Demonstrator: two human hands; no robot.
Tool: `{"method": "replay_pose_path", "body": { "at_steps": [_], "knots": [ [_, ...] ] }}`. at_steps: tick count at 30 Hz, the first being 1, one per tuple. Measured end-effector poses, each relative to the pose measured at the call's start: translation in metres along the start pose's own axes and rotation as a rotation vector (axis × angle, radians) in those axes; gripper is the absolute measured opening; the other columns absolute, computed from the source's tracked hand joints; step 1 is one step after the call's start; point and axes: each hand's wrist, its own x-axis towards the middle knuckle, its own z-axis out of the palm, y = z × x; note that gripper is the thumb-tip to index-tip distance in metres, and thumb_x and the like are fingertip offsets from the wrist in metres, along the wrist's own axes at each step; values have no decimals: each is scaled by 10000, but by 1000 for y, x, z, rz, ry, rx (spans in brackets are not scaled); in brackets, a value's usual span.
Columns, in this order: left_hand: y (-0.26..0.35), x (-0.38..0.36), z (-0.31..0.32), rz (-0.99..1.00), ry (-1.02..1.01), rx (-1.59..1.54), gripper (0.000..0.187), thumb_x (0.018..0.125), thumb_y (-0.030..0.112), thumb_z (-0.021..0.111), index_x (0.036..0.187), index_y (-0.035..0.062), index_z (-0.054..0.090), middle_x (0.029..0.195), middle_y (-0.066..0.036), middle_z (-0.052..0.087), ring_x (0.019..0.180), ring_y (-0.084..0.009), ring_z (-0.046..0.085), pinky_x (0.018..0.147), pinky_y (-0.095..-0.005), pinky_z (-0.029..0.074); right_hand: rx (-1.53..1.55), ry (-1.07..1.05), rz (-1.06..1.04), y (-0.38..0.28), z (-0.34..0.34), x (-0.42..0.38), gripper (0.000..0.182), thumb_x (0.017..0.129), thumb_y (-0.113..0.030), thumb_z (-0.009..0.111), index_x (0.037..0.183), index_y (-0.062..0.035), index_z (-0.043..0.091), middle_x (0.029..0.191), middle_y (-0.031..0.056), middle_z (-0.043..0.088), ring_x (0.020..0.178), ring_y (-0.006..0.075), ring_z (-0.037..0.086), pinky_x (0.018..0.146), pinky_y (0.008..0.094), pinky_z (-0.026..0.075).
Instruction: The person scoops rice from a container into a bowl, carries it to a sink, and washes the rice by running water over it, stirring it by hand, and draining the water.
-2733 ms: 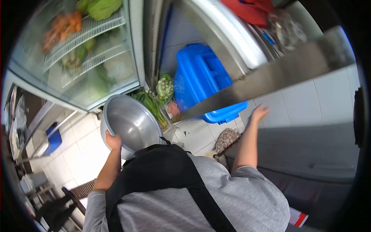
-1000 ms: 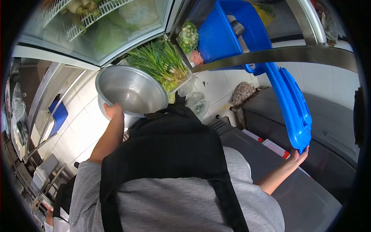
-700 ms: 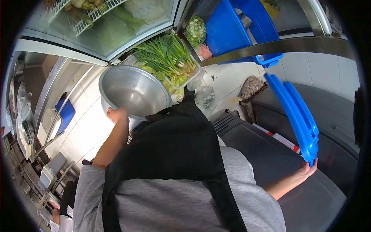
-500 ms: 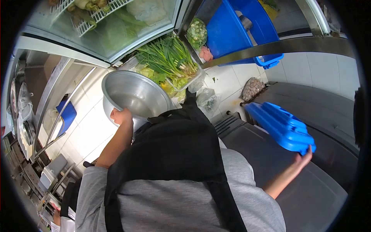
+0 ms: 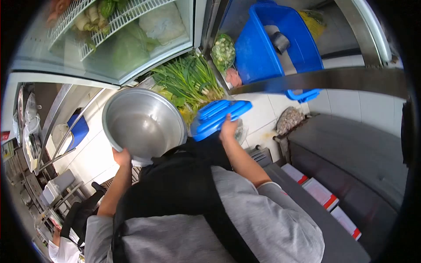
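Head view: metal pot (image 5: 145, 122) by its rim (image 5: 105, 120) in left fingers (image 5: 119, 154), blue lid (image 5: 214, 115) in right fingers (image 5: 228, 119).

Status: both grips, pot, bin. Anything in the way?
Left grip on rim of pot; right grip holding blue lid. Pot looks empty; blue bin uncovered. Steel bar crosses in front of bin.

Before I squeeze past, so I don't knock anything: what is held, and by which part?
The left hand holds the pot by its rim; the right hand holds the lid by its near edge.
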Motion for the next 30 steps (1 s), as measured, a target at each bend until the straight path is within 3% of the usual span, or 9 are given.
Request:
{"method": "replay_pose_path", "body": {
  "at_steps": [8,10,14,16,18,20,23,25,30],
  "knots": [
    [19,-64,-20,-65,53,-94,447,721,-64,545,1162,-5,501,1038,-134,612,933,-242,596,855,-336,449,-241,-58,-93,24,109,99,452,919,-155,528,1278,71,371,1206,251,522,1092,372,533,927,406,412],
    [24,-85,-20,-26,48,-91,462,719,-79,534,1173,-3,494,1049,-122,604,962,-234,585,881,-325,432,-214,-133,-15,24,128,131,449,926,-134,523,1318,-14,341,1231,164,527,1079,304,546,915,414,428],
    [33,-111,-16,-103,27,-200,485,723,-103,502,1193,12,481,1072,-100,591,981,-217,575,904,-320,417,-270,-539,379,-28,145,142,671,868,-352,623,1406,-153,274,1321,109,492,1144,287,515,874,430,462],
    [36,-122,-21,-127,-5,-216,491,724,-115,483,1198,14,476,1082,-97,586,986,-209,570,909,-316,414,-419,-598,272,-16,135,149,784,846,-465,611,1435,-100,244,1355,166,461,1186,325,490,926,428,441],
    [33,-131,-24,-173,-12,-242,491,726,-119,470,1200,11,472,1085,-95,583,989,-203,565,909,-309,414,-1030,-926,-249,19,117,166,846,843,-526,577,1432,-23,237,1357,239,435,1228,372,449,992,417,395],
    [19,-134,-28,-170,-32,-278,484,728,-117,471,1196,8,471,1093,-93,578,989,-201,563,909,-315,415,-1210,-1026,-192,33,87,154,867,844,-561,544,1388,59,279,1331,297,428,1257,402,408,1040,388,344],
    [46,-135,-25,-155,-52,-326,470,744,-112,477,1199,7,461,1087,-94,579,973,-193,564,894,-312,423,-1318,-1151,-38,43,57,129,869,841,-588,532,1440,-37,229,1381,246,402,1239,396,435,1027,435,355],
    [45,-125,-21,-140,-105,-366,444,767,-110,477,1194,7,453,1073,-94,583,949,-182,568,857,-298,441,-973,-1025,672,38,43,105,734,874,-562,507,1424,-134,277,1386,167,417,1170,367,503,951,501,407],
    [43,-92,23,-100,-189,-430,381,776,-104,470,1140,13,468,1023,-91,595,891,-175,577,798,-297,462,-525,-901,825,63,7,121,474,936,-349,529,1317,-150,330,1303,70,462,1052,283,574,841,496,470]
  ]
}}
